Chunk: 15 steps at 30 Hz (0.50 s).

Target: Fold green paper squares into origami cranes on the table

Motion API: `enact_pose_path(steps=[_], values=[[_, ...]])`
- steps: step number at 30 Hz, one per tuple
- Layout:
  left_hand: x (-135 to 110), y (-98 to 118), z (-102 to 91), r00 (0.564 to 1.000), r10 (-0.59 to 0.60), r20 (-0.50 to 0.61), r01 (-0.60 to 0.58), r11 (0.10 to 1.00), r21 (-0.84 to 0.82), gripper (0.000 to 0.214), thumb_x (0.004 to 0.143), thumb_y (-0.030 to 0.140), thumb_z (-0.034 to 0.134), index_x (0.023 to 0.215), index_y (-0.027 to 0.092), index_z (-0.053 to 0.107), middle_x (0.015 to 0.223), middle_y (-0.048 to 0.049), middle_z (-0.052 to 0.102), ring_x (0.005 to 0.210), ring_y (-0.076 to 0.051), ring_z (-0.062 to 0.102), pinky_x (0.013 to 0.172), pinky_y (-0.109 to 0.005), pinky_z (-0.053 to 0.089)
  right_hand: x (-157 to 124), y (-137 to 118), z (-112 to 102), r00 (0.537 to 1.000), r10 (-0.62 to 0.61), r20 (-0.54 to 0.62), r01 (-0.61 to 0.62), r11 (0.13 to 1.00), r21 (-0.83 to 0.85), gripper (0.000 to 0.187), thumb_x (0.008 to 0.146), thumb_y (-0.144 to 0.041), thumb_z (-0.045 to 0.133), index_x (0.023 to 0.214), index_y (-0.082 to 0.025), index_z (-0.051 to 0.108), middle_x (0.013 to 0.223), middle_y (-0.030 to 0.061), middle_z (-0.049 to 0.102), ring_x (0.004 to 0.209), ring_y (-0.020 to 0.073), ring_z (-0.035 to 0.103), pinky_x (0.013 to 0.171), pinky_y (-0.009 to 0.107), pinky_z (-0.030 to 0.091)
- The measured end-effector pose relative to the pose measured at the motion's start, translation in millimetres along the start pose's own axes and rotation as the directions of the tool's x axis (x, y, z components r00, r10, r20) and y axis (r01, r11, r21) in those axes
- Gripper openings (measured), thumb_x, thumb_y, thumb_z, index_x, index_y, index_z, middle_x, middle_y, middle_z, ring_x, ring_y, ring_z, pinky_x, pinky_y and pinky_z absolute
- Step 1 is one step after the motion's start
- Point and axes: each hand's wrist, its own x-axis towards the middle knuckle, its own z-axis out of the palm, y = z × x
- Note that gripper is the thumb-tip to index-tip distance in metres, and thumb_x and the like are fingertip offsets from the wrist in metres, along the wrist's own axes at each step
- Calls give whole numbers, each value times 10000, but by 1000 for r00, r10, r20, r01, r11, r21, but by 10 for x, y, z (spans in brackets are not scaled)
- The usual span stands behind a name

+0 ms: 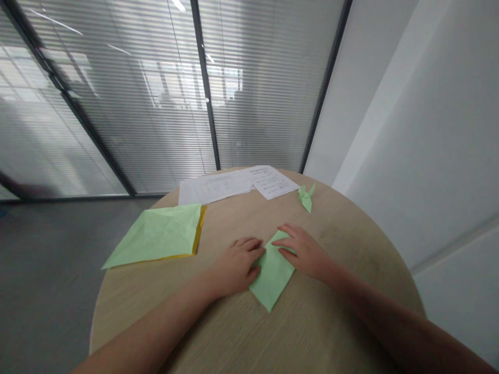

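Observation:
A folded piece of light green paper (272,280) lies on the round wooden table with one corner pointing towards me. My left hand (239,265) rests at its left edge, fingers bent a little and apart, the tips touching the paper. From the right, my right hand (302,252) reaches over the upper part of the sheet with its fingers spread. Neither hand is closed around anything. Part of the paper's left and upper right edges is hidden under the fingers.
A larger creased green sheet (167,231) lies at the left over a yellow sheet (199,231). Printed white papers (218,187) are at the table's far edge. A folded green paper figure (306,198) stands at the back right. Glass panels with blinds (257,124) rise behind the table (343,322).

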Motion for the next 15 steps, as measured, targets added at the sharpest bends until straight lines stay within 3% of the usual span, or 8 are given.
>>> enact_pose_path(steps=[8, 15], values=[[-24, 27, 18, 999, -32, 34, 31, 999, 31, 583, 862, 315, 606, 1415, 154, 516, 1497, -176, 471, 1400, -310, 406, 1172, -458, 305, 9, -155, 22, 992, -7, 124, 19, 995, -101, 430, 984, -246, 443, 1372, -336, 604, 1539, 99, 441, 1416, 302, 387, 1131, 499, 317], [-17, 109, -88, 997, -57, 42, 56, 997, 44, 395, 845, 314, 659, 1218, 185, 663, 1354, -137, 592, 1291, -307, 505, 1118, -465, 377, 26, -188, 13, 989, 95, 116, -76, 985, -158, 473, 959, -292, 477, 1425, -339, 544, 1580, 111, 371, 1459, 329, 304, 1133, 524, 275]])
